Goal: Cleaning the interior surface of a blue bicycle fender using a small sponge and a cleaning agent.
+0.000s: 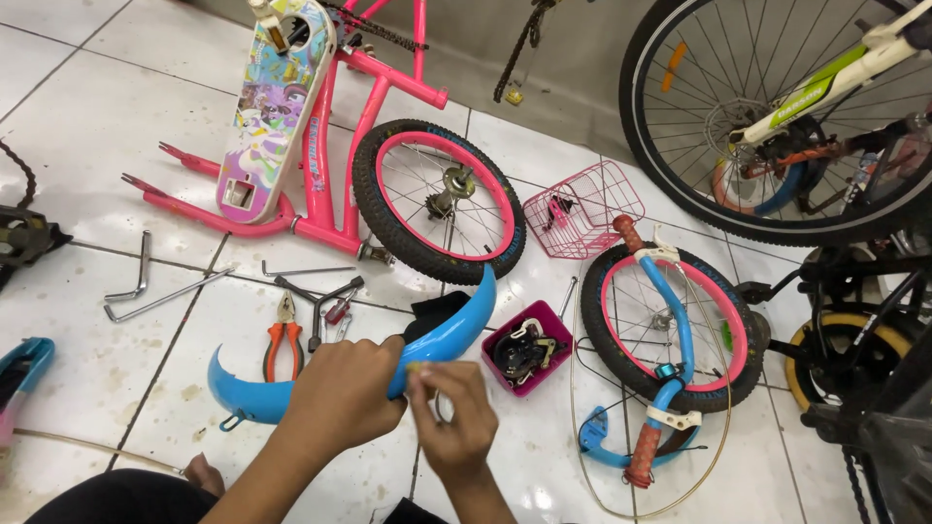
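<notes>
Left hand fingers wrapped round blue mudguard mid-arc; right hand fingers pinched at its underside; mudguard long axis slants up toward pink wheel

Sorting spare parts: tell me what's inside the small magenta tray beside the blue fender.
The magenta tray holds a heap of dark metal bicycle hardware with some light pieces. What lies beneath the heap is covered, and single pieces are too small to tell.

So the mudguard sits near the middle, pliers just left behind it, parts tray right of it, small wheel farther back, wire basket right of that.
</notes>
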